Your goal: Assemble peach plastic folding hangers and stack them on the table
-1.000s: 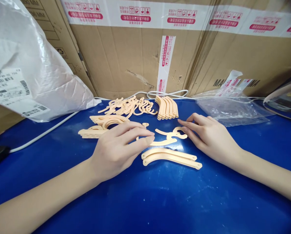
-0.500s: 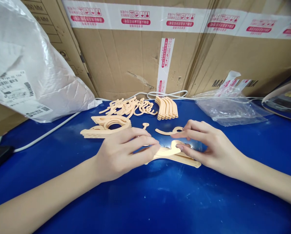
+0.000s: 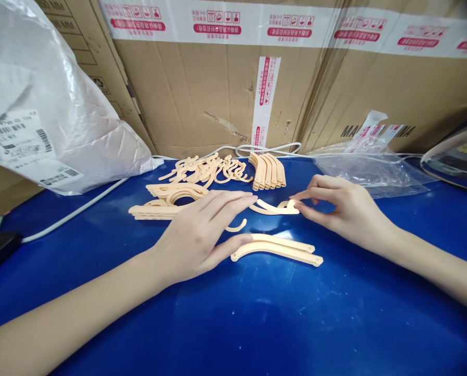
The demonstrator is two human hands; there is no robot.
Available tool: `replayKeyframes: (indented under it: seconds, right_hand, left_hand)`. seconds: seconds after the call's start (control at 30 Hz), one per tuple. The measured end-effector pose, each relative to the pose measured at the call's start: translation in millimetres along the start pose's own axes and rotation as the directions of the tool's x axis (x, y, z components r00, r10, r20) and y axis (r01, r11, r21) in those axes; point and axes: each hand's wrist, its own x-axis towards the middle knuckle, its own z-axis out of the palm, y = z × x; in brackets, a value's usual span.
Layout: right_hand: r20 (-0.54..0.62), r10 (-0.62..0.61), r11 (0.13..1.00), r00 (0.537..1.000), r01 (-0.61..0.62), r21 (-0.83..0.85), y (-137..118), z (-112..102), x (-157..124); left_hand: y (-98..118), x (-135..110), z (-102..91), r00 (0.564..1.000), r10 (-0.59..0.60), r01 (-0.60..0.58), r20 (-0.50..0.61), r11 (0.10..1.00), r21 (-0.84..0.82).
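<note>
My right hand (image 3: 337, 211) pinches a beige curved plastic piece (image 3: 278, 210) by its wider end, between thumb and fingertips. It overlaps a similar curved piece, whose ring-like part shows behind it. My left hand (image 3: 207, 235) is open, fingers stretched toward the narrow end of that piece; whether they touch it I cannot tell. Its thumb reaches the left part of two long beige curved arms (image 3: 280, 249) lying side by side. A small beige hook (image 3: 237, 226) sticks out past the left hand, partly hidden by it.
Stacked beige curved parts (image 3: 155, 210) lie left, behind my left hand. Farther back are a pile of hooks (image 3: 202, 169) and a row of curved arms (image 3: 267, 171). A white bag (image 3: 72, 125), clear plastic bags (image 3: 366, 172), a white cable (image 3: 76, 211) and cardboard boxes (image 3: 202, 94) border the blue table (image 3: 217, 324).
My right hand has carried the pinched piece away from me, off the two long arms and over the similar piece. My left hand's fingers have straightened and spread from its thumb.
</note>
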Motion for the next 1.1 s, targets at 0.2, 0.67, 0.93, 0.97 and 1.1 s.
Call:
replayKeyframes:
  seconds: [0.2, 0.67, 0.93, 0.97, 1.1]
  right_hand:
    - [0.113, 0.049, 0.998, 0.992, -0.046, -0.034, 9, 8, 0]
    - [0.130, 0.088, 0.995, 0.988, -0.094, 0.037, 0, 11, -1]
    - [0.153, 0.075, 0.995, 0.985, -0.084, 0.055, -4, 13, -1]
    - [0.163, 0.073, 0.994, 0.984, -0.085, 0.067, -4, 13, -1]
    - [0.192, 0.021, 0.988, 0.981, -0.051, 0.148, -5, 15, -1]
  left_hand:
    - [-4, -1, 3.3, 0.981, -0.024, 0.048, 0.194, 0.991, -0.123]
    - [-4, 0, 4.9, 0.911, -0.121, 0.193, 0.393, 0.970, -0.148]
    - [-5, -1, 7.7, 0.916, -0.144, 0.201, 0.374, 0.972, -0.120]
    - [-5, -1, 7.8, 0.916, -0.150, 0.207, 0.373, 0.971, -0.119]
    - [-4, -1, 6.9, 0.893, -0.174, 0.242, 0.416, 0.963, -0.117]
